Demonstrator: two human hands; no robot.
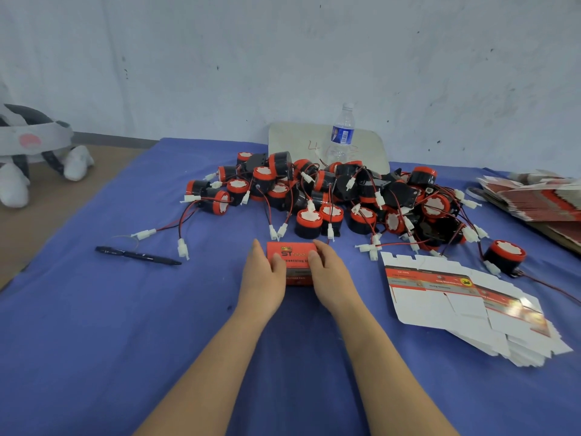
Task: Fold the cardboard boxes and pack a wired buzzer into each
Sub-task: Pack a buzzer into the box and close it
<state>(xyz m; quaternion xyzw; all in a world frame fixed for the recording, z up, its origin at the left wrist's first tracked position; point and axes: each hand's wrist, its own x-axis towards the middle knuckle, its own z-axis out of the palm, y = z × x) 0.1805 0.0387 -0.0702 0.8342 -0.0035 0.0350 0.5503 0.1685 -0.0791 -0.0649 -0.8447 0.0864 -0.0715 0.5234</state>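
- Bench [94, 325]: covered with a blue cloth; all items below lie on it.
- Red box [294, 251]: folded into shape, printed top face up. It sits at the middle of the bench, just in front of the buzzer pile and held between both hands.
- Left hand [262, 280]: grips the left end of the red box, thumb laid on the top face and fingers down the side.
- Right hand [328, 275]: grips the right end of the red box in the same way, thumb on top.
- Buzzers [330, 196]: a loose heap of black-and-red units with red and black wires and white plugs, spread across the far half of the bench.
- Lone buzzer [504, 256]: apart from the heap, near the right edge.
- Flat boxes [440, 306]: a fanned stack of unfolded blanks, right of the hands.
- Second stack [534, 199]: more blanks at the far right edge.
- Pen [138, 255]: black, lying left of the hands.
- Water bottle [342, 136]: upright at the far edge, in front of a white board [295, 143].
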